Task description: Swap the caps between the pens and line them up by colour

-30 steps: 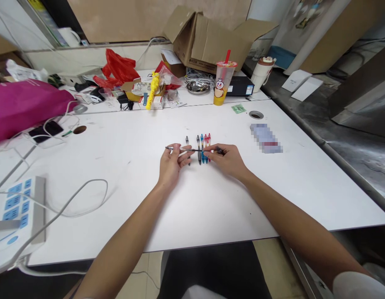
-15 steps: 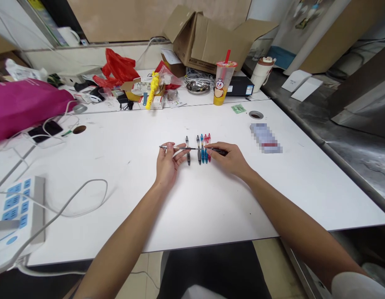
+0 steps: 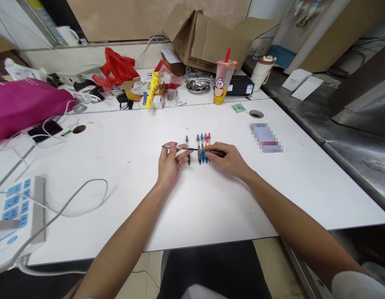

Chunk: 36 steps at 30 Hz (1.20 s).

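Between the thumb and fingers of my left hand (image 3: 169,164) is a thin pen refill (image 3: 184,148), held level, its pale end pointing left. My right hand (image 3: 228,158) grips a dark pen barrel (image 3: 219,153) in line with the refill, whose dark end runs to it. Whether the refill sits inside the barrel I cannot tell. Under and behind the hands, several pens lie side by side: a black pen (image 3: 186,140) apart on the left, then another black pen (image 3: 199,157), blue pens (image 3: 202,141) and red pens (image 3: 209,137). The fingers partly cover them.
At the left stand a power strip (image 3: 24,207) with a loose cable and a magenta bag (image 3: 27,106). Toward the back are a drink cup (image 3: 222,85) with a straw, a cardboard box (image 3: 208,41) and red plastic bags (image 3: 118,68). A blurred-out item (image 3: 266,138) lies right.
My left hand has shifted slightly right with the refill, closer to my right hand. The span of refill and barrel looks a little shorter. The pens on the table stay put.
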Each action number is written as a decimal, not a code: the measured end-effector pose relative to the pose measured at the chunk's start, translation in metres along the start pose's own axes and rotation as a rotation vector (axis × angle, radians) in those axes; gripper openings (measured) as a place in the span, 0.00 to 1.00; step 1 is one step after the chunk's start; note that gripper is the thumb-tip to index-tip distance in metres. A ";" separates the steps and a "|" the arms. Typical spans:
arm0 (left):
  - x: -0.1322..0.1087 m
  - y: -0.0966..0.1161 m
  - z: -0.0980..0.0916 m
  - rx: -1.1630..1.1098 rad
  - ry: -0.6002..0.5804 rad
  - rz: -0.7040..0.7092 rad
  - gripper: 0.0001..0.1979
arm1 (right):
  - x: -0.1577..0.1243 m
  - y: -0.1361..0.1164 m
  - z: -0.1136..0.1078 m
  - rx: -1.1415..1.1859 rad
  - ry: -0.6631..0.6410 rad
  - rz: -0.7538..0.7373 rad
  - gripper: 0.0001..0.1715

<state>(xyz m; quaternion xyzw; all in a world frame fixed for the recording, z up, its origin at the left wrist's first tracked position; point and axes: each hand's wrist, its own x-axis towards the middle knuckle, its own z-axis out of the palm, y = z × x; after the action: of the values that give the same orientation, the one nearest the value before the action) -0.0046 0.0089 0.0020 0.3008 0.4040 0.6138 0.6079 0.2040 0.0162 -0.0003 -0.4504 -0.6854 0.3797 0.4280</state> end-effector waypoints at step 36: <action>-0.005 -0.008 0.001 0.085 -0.107 0.035 0.14 | -0.008 -0.005 0.022 0.049 -0.064 0.107 0.15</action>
<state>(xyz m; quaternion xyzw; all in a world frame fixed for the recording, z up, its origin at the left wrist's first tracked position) 0.0007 0.0038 -0.0039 0.3658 0.3916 0.5897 0.6043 0.1839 0.0040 -0.0051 -0.4634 -0.6643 0.4329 0.3957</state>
